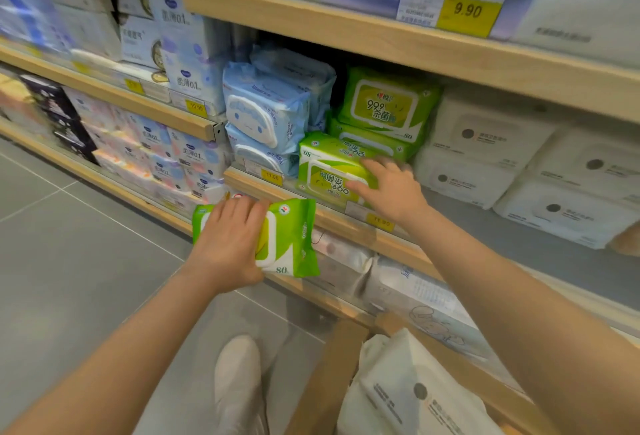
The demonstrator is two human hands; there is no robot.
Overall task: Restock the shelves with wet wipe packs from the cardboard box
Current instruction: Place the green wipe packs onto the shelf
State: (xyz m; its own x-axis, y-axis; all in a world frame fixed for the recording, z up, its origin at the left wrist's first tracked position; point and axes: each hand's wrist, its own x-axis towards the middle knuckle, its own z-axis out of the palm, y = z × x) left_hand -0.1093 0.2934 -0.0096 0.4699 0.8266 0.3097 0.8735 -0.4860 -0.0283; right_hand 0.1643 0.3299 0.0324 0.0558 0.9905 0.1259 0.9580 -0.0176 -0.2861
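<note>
The right hand (391, 185) lies flat, fingers straight, on a green pack (329, 171) at the shelf (332, 220) front, seating it. The left hand (228, 237) grips a second pack (294, 237) below the edge; next it likely goes up alongside.

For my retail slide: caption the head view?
Left hand holds a green wet wipe pack; right hand rests on another green pack on the shelf.

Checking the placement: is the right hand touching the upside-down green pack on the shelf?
Touching. The head view shows the right hand with its fingers laid flat on the upside-down green pack, no gap between them.
</note>
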